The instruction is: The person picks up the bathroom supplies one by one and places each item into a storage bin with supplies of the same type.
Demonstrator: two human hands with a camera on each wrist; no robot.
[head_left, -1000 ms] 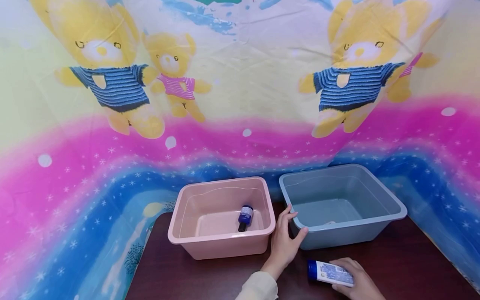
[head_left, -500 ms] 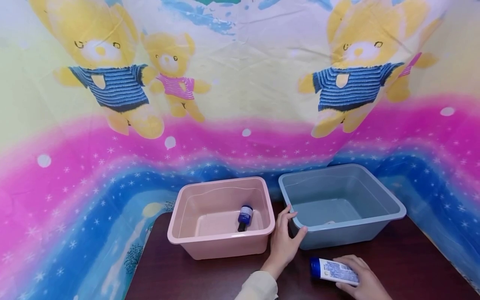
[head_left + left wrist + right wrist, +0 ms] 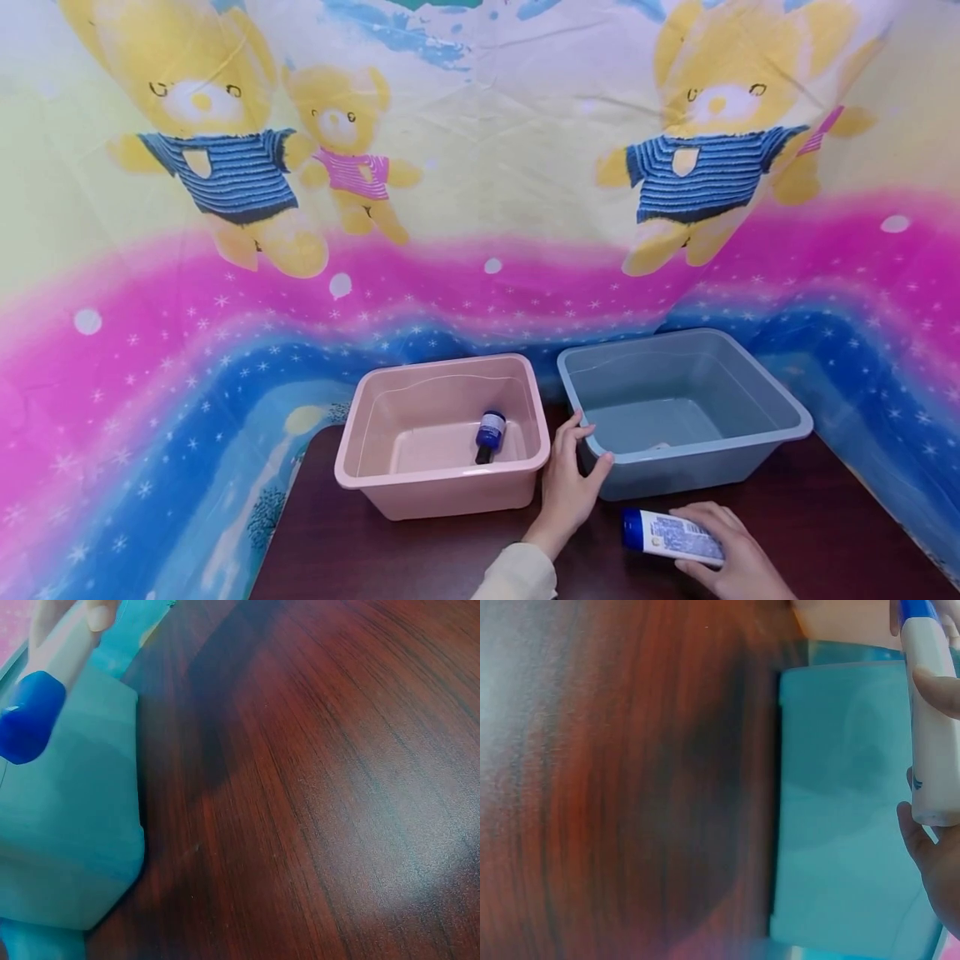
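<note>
My right hand [image 3: 735, 550] grips a white bottle [image 3: 678, 537] with a blue cap and a printed label, thumb on one side and fingers on the other. The bottle lies nearly level in front of a blue-grey plastic basin [image 3: 720, 446], its cap pointing left. The right wrist view shows its plain white back [image 3: 934, 750]. My left hand [image 3: 567, 483] holds the basin's near left corner, thumb at the front rim and fingers at the left rim. A small pale thing [image 3: 660, 446] shows partly inside that basin, too little to identify.
Left of my left hand stands a pink basin [image 3: 442, 496]. A dark blue bottle with a black top [image 3: 491, 433] lies inside it. Both basins stand on a dark wood table [image 3: 360, 554], with a printed bear cloth [image 3: 510, 167] hanging behind.
My right hand has moved slightly right and up with the white bottle. The left hand and both basins stay where they were.
</note>
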